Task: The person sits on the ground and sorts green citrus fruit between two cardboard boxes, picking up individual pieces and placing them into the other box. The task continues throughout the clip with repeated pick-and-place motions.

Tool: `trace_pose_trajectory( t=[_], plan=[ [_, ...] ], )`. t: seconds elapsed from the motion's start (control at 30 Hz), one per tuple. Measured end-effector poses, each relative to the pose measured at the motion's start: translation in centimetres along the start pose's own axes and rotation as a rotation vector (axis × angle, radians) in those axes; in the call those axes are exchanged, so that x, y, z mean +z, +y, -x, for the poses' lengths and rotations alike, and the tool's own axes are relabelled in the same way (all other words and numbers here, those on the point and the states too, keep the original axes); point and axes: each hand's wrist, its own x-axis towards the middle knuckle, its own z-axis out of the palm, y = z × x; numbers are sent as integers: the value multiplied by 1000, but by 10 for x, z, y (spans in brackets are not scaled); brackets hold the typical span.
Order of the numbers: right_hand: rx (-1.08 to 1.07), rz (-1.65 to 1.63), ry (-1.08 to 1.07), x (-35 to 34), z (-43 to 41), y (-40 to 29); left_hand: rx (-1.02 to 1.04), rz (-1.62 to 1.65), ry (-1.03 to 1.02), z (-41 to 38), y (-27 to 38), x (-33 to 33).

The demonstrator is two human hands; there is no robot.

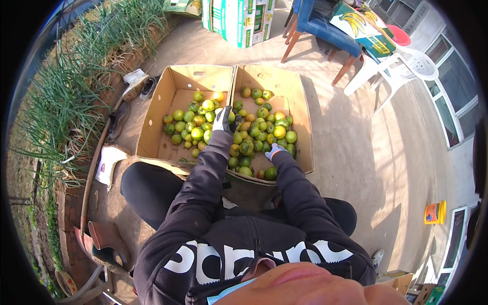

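Note:
Two open cardboard boxes stand side by side on the concrete floor before me, the left box [154, 126] and the right box [305, 141]. Green, yellowish and orange-tinged tomatoes [197, 133] lie loose in the left one; many more tomatoes [262, 136] are in the right one. My left hand [225, 120], in a white and dark work glove, is at the shared wall between the boxes, next to a green tomato; its grip is partly hidden. My right hand [274, 150], gloved in grey-blue, reaches down among the tomatoes in the right box, its fingers mostly hidden.
Green onions [68, 103] grow behind a brick edging at the left, with shoes, a white boot [110, 164], brown boots [108, 240] and a long wooden handle beside it. Banana boxes [238, 23], a blue chair [329, 28] and a white plastic chair [411, 65] stand beyond. A yellow-orange bucket [435, 212] is at right.

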Motion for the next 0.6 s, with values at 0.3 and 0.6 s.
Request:
trace_pose_trajectory(
  t=[0.3, 0.6],
  plan=[
    [-66, 331, -272, 6, 19, -22, 664, -856, 279, -22, -49, -59],
    [-128, 257, -114, -11, -18, -12, 366, -1232, 228, -28, 21, -51]
  ],
)
